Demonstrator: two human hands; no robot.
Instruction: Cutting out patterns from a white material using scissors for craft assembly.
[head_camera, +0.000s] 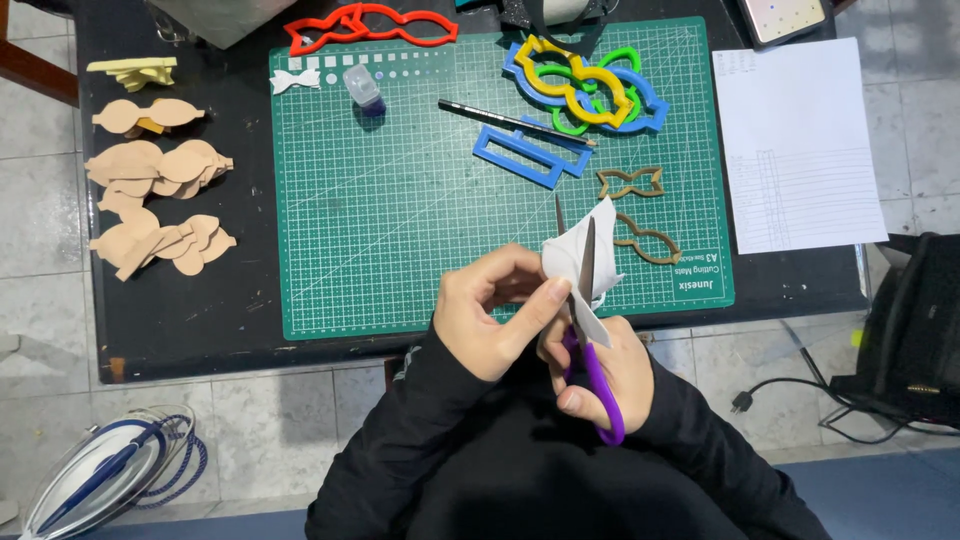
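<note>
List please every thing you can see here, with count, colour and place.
cutting mat: one, green, on the black table
tan cut-out shapes: several piles, left of mat
bow templates: several, blue, yellow, green, mat's far right
red template: one, beyond mat
blue rectangular frame: one, mid mat
brown outline shapes: two, right of mat
craft knife: one, dark, on mat
small bottle: one, clear
paper sheet: one, white, right
iron: one, on floor, lower left
scissors: one, purple handles, right hand
white piece: one, left hand
</note>
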